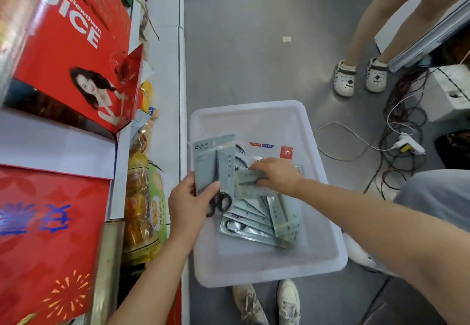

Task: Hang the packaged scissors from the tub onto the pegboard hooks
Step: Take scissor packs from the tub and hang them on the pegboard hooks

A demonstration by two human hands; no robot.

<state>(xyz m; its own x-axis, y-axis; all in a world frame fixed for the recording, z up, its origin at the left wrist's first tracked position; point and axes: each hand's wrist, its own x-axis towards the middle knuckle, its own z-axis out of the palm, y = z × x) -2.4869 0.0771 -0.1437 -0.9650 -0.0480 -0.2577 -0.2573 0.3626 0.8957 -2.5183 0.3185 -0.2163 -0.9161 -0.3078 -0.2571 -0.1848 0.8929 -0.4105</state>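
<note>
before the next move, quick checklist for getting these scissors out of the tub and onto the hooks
1. Left hand has a firm hold on a scissors pack: ok, thumb across the card, pack lifted over the tub.
2. Right hand has a second pack: cannot tell, fingers are on it but it lies against the pile.
3. Only one pack under the right hand: cannot tell, the cards overlap.
4. More stock left: ok, a fanned pile lies in the tub.
5. Pegboard hooks within sight: not ok, none in view.
6. Floor clear for stepping: not ok, cables lie to the right of the tub.
</note>
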